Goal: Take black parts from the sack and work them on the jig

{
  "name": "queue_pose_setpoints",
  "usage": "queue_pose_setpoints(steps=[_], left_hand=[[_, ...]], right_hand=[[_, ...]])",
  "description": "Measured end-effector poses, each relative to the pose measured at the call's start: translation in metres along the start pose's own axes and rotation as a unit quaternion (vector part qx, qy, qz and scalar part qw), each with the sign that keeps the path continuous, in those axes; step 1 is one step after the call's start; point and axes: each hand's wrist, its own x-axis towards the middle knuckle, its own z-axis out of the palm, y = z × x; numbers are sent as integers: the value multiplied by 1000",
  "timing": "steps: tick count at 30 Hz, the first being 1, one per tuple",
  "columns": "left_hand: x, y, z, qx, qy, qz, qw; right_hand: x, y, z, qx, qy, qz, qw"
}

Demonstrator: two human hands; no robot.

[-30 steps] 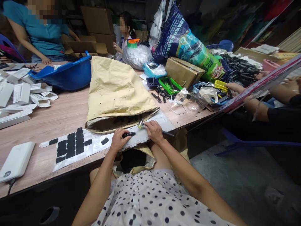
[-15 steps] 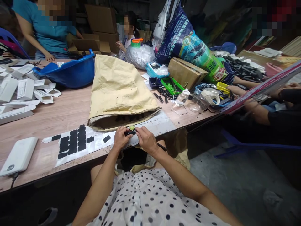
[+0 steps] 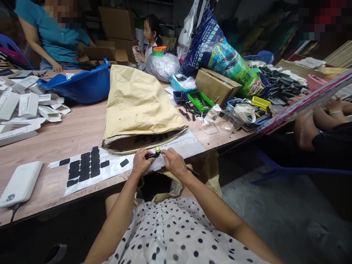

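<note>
My left hand (image 3: 140,161) is closed around one end of a slim black piece (image 3: 152,156) at the table's front edge. At its right end sits a small round yellow-green part (image 3: 157,149), its exact kind too small to tell. My right hand (image 3: 174,163) pinches close to this part. A black rod-like tool (image 3: 193,171) sticks out behind the right hand, and its front end is mostly hidden by the fingers. Just beyond both hands lies a large tan paper sack (image 3: 140,102) with its mouth facing me.
To the left are a white sheet with black rounded stickers (image 3: 90,165), a white power bank (image 3: 22,182), white boxes (image 3: 29,104) and a blue basin (image 3: 82,86). A green tray (image 3: 200,101), clear bottle (image 3: 212,114) and clear jug (image 3: 233,121) stand right. Co-workers sit around.
My right hand has turned slightly and its fingertips sit a little apart from the yellow-green part, which has shifted slightly right. At the right, a co-worker's arm has drawn back from the yellow tray.
</note>
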Motion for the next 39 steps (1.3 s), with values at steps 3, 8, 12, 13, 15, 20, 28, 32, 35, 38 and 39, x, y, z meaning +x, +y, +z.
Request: queue_pose_setpoints(steps=[3,8,12,13,15,20,28,32,35,38,39], left_hand=[[0,0,-1,9,-8,2,1000],[-1,2,-3,26,-17,15,999],[-3,3,-4,39,-16,27,999],[-4,3,-4,42,-17,28,999],[-4,2,-4,44,-24,31,998],[-2,-2,-9,37,-34,35,998],[-54,26,-17,-54,-76,100,991],[-98,34,0,-76,-169,76,980],[-116,19,20,-26,-198,7,980],[-123,-2,37,40,-215,-38,975],[-124,-6,39,58,-221,-42,973]], right_hand=[[6,11,-2,-4,19,20,1000],[25,42,-2,-45,23,26,998],[35,66,7,-78,22,-14,997],[36,69,10,-81,26,-23,996],[36,73,16,-83,38,-35,995],[33,72,21,-77,59,-33,995],[34,68,20,-70,62,-26,995],[35,67,21,-74,59,-22,995],[35,67,21,-77,57,-18,995],[36,67,22,-77,59,-20,995],[36,67,22,-78,61,-20,995]])
